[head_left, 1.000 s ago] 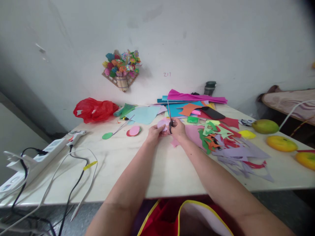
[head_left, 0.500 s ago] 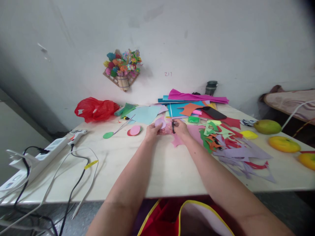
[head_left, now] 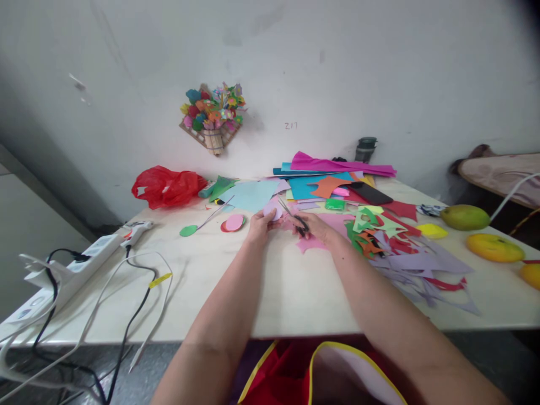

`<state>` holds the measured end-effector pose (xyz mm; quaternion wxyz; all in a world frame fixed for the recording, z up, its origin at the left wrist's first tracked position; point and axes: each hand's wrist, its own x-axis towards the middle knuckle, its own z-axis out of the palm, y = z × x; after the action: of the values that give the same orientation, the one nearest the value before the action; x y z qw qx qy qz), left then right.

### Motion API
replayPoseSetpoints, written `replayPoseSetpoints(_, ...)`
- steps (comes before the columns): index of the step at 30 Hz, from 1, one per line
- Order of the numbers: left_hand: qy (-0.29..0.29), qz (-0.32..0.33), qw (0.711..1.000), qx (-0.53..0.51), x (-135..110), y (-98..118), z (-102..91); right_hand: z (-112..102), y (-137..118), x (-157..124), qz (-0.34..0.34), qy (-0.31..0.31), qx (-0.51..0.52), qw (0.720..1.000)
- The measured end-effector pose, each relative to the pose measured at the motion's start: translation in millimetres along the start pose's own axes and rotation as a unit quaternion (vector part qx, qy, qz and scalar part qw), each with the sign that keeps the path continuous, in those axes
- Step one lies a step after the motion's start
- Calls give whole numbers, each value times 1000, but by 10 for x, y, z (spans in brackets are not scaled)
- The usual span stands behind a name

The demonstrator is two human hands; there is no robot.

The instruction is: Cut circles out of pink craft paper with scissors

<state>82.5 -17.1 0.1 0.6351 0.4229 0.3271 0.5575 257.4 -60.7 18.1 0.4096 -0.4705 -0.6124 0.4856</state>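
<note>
My left hand (head_left: 260, 223) pinches a small round pale pink paper piece (head_left: 273, 211) just above the table. My right hand (head_left: 317, 226) grips black-handled scissors (head_left: 294, 217), whose blades point up and left toward the paper piece. A pink paper scrap (head_left: 311, 244) lies on the table under my right hand. Both forearms reach out over the pale tabletop (head_left: 270, 287).
Coloured paper scraps (head_left: 392, 242) pile to the right, paper sheets (head_left: 320, 180) and a dark phone (head_left: 369, 194) behind. Left lie cut ovals (head_left: 233, 223), a red bag (head_left: 166, 185), a power strip (head_left: 71, 270) with cables. Mangoes (head_left: 493, 247) sit far right.
The scissors have tilted from upright to leaning left toward the paper piece. My right hand has dropped slightly toward the table. The pink scrap now lies free below it.
</note>
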Motion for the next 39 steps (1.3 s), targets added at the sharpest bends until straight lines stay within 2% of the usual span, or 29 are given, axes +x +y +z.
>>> replayPoseSetpoints(8, 6, 21, 999, -48, 10, -15, 21, -31, 75, 36, -25, -29, -13, 999)
replayPoseSetpoints(18, -25, 28, 998, -52, 13, -29, 21, 11, 51, 21, -3, -14, -20, 1000)
replayPoseSetpoints(39, -18, 19, 998, -55, 26, -45, 32, 46, 69, 38, -15, -13, -5, 1000)
